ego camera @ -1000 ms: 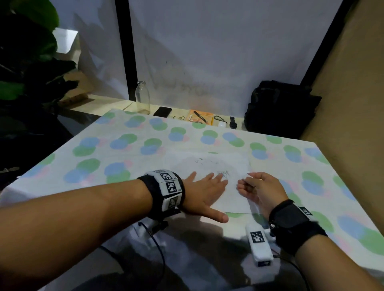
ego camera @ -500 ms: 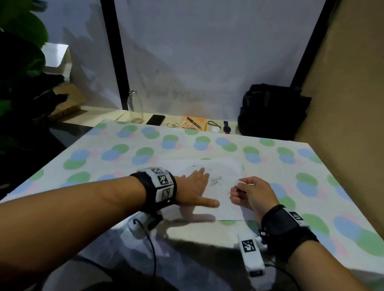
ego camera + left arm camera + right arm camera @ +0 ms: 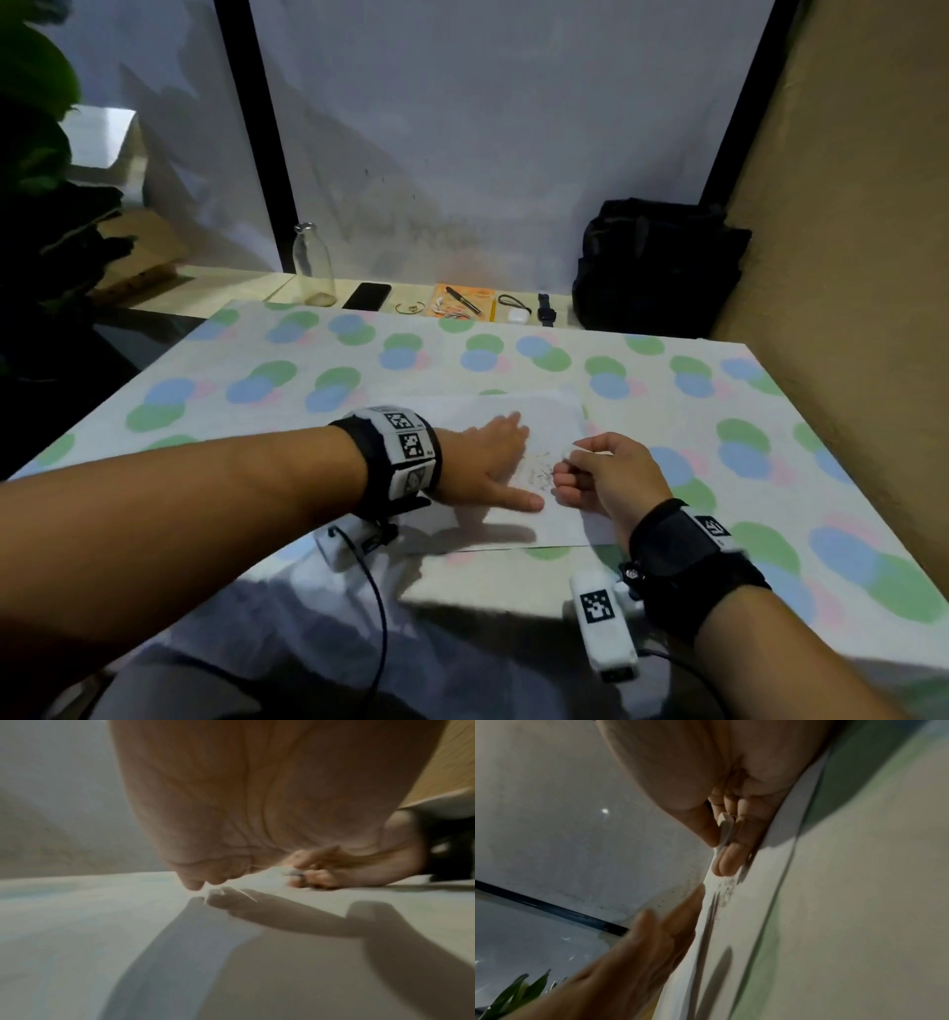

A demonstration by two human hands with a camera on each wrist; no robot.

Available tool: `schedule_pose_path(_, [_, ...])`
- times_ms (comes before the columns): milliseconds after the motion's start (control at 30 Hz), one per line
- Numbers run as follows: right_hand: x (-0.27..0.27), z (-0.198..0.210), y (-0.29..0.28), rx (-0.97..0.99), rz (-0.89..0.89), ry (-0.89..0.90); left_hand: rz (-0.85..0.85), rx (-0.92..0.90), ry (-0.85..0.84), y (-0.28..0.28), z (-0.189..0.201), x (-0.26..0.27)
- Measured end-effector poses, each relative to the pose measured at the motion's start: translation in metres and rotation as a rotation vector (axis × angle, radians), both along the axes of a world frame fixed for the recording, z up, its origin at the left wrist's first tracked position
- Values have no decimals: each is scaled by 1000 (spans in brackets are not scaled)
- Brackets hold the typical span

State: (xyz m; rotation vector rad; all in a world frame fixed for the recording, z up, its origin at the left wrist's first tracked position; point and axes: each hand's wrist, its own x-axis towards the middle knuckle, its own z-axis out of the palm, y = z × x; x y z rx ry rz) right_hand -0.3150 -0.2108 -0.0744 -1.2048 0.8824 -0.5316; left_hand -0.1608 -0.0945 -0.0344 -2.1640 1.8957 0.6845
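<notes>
A white sheet of paper lies on the spotted tablecloth. My left hand rests flat on the sheet's left part, fingers straight and thumb out to the right. My right hand pinches a small white eraser between thumb and fingers, its knuckles on the paper. Grey pencil marks and crumbs lie between the two hands, just ahead of the right fingertips. In the left wrist view the right hand sits blurred behind my left palm.
Along the far ledge stand a glass bottle, a dark phone, an orange notebook with a pen, a watch and a black bag. A tan wall borders the table's right side; a plant stands left.
My right hand with the eraser has slid a little left and towards me across the pencil marks. The left hand has stayed flat on the paper. The head view has shifted slightly.
</notes>
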Motion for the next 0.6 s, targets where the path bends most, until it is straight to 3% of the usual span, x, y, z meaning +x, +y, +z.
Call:
schedule_pose_path(133, [0,1,1,6,2,1,127,10,-161,-8,-11,11])
schedule_pose_path(267, [0,1,1,-14,11,24,-69,42,-23,0,-14,-11])
schedule_pose_path(333, [0,2,1,-24,16,29,-62,12,34,3,-10,-14])
schedule_pose_path(500, [1,2,3,-51,-1,50,93,-1,-169,-4,-15,1])
schedule_pose_path(600, [1,1,1,-44,-4,51,-51,26,-150,-1,-15,-14])
